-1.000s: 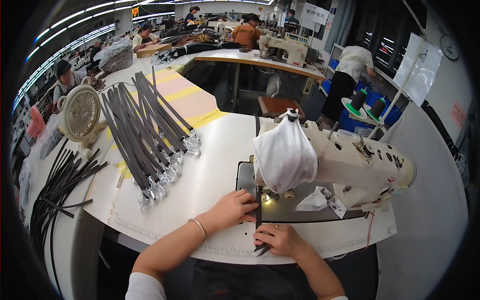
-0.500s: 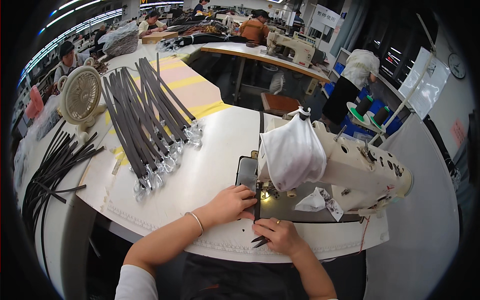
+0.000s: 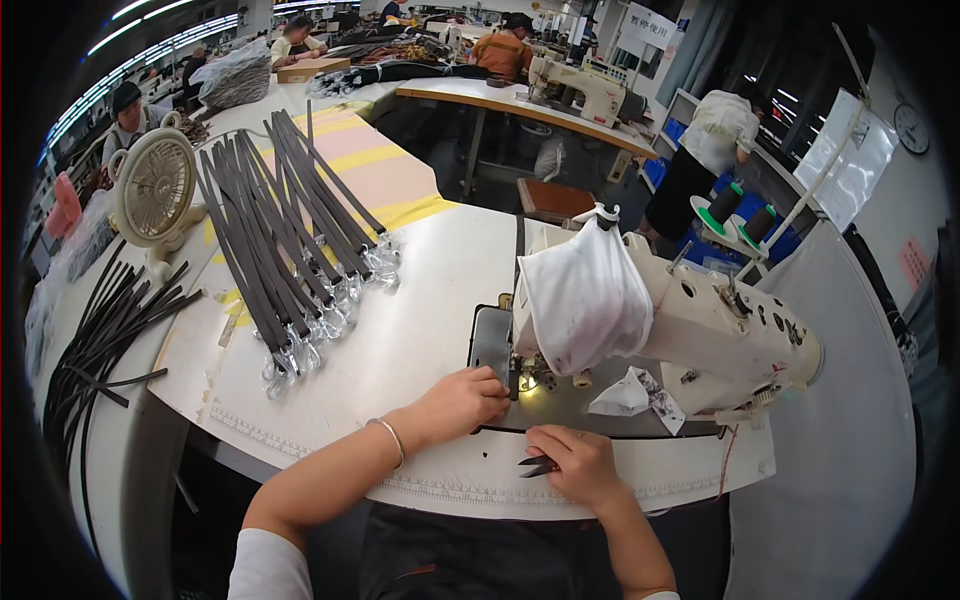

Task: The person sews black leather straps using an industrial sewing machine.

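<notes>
A dark strap runs along the left side of the sewing machine's head, down to the lit needle area. My left hand, with a bangle at the wrist, is closed at the strap's near end beside the metal plate; its fingertips are partly hidden. My right hand is just right of it, over the machine bed's near edge. Its fingers wrap round small dark thread snips, whose pointed blades stick out to the left. A white cloth covers the machine's head.
Many dark straps with clear-wrapped ends lie left on the table. A fan and loose black strips are farther left. A crumpled white scrap lies on the machine bed. Thread cones stand at right; co-workers sit beyond.
My right hand has moved right and slightly up, away from the strap's end, keeping the snips. My left hand has shifted slightly left, its fingers drawn in more.
</notes>
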`<state>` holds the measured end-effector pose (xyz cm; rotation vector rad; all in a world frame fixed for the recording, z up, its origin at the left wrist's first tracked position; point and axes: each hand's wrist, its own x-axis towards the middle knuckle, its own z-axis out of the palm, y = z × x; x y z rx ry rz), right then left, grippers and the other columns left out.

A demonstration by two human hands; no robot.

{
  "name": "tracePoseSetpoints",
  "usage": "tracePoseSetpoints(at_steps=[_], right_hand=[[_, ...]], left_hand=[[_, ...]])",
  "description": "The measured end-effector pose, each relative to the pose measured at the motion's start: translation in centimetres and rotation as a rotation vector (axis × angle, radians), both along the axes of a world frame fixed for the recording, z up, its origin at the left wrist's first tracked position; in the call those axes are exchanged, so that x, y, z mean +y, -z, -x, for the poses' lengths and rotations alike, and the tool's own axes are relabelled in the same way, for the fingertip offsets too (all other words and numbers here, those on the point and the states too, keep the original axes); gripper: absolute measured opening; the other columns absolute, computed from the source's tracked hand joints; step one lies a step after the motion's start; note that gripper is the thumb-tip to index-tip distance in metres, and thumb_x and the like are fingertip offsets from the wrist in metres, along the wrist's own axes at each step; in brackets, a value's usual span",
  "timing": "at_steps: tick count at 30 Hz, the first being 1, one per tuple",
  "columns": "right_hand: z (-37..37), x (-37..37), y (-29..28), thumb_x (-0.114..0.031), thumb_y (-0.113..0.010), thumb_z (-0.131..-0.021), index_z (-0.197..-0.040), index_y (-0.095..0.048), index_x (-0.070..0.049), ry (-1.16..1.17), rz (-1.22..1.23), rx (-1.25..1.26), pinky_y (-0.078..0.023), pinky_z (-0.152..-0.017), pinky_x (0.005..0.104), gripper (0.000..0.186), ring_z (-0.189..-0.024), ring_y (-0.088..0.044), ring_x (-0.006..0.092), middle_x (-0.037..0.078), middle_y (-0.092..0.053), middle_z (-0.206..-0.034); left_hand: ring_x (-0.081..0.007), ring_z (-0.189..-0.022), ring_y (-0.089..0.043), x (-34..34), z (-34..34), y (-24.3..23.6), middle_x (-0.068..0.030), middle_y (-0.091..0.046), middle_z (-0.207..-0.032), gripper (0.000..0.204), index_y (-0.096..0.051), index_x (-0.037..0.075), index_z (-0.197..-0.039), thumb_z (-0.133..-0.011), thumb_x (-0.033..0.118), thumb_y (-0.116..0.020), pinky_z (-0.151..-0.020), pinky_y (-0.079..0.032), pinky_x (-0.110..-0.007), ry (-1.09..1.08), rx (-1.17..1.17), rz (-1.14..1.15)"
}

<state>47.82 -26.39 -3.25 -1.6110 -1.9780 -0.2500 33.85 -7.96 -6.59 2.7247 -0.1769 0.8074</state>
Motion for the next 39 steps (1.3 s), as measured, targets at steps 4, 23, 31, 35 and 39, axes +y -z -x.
tracePoseSetpoints(at_steps=[4, 23, 31, 35, 39], right_hand=[[-0.4, -1.0, -0.7, -0.007, -0.069, -0.067, -0.088, -0.064, -0.007, 0.035, -0.024, 0.021, -0.05, -0.057, 0.0279, 0.021, -0.067, -0.063, 0.018, 0.002, -0.064, -0.085], [-0.7, -3.6, -0.2, -0.008, -0.071, -0.068, -0.087, -0.066, -0.006, 0.077, -0.154, 0.081, -0.048, -0.053, 0.0291, 0.02, -0.064, -0.063, 0.0195, 0.005, -0.064, -0.081], [-6.0, -7.5, -1.1, -0.001, -0.059, -0.079, -0.091, -0.063, -0.001, 0.346, -0.374, 0.15, -0.047, -0.057, 0.0279, 0.013, -0.065, -0.061, 0.0219, 0.011, -0.062, -0.078], [-16.6, -9.3, -5.9, -0.027, -0.041, -0.096, -0.111, -0.056, 0.0, 0.725, -0.853, 0.697, -0.029, -0.051, 0.0184, 0.033, -0.058, -0.033, 0.0023, -0.001, -0.051, -0.08], [-35.0, -14.8, -10.2, -0.032, -0.038, -0.096, -0.116, -0.053, 0.003, 1.294, -0.871, -0.26, -0.044, -0.078, 0.0346, 0.043, -0.09, -0.056, 0.0271, 0.015, -0.056, -0.105]], left_hand=[[-0.0203, -0.088, -0.055, 0.2, -0.3, -0.3, -0.0045, -0.062, -0.093, 0.015, -0.067, 0.003, -0.085, -0.073, 0.011, -0.065, -0.077, -0.048, -0.03, -0.057, -0.002, 0.052], [-0.0268, -0.121, -0.042, 5.2, -4.7, 0.1, -0.0076, -0.055, -0.119, 0.021, -0.061, 0.006, -0.101, -0.082, 0.01, -0.053, -0.094, -0.036, -0.04, -0.18, 0.279, 0.032], [-0.0238, -0.113, -0.047, 4.7, -4.5, -0.5, -0.0054, -0.054, -0.119, 0.017, -0.064, 0.006, -0.095, -0.084, 0.013, -0.053, -0.092, -0.037, -0.037, -0.172, 0.16, 0.17], [-0.0242, -0.111, -0.049, 4.8, -4.3, -0.3, -0.006, -0.053, -0.12, 0.018, -0.063, 0.006, -0.096, -0.083, 0.013, -0.053, -0.091, -0.038, -0.037, -0.184, 0.158, 0.152], [-0.0244, -0.111, -0.049, 4.4, -4.7, -0.5, -0.0063, -0.053, -0.119, 0.018, -0.063, 0.006, -0.095, -0.083, 0.013, -0.053, -0.091, -0.038, -0.037, -0.209, 0.168, 0.134]])
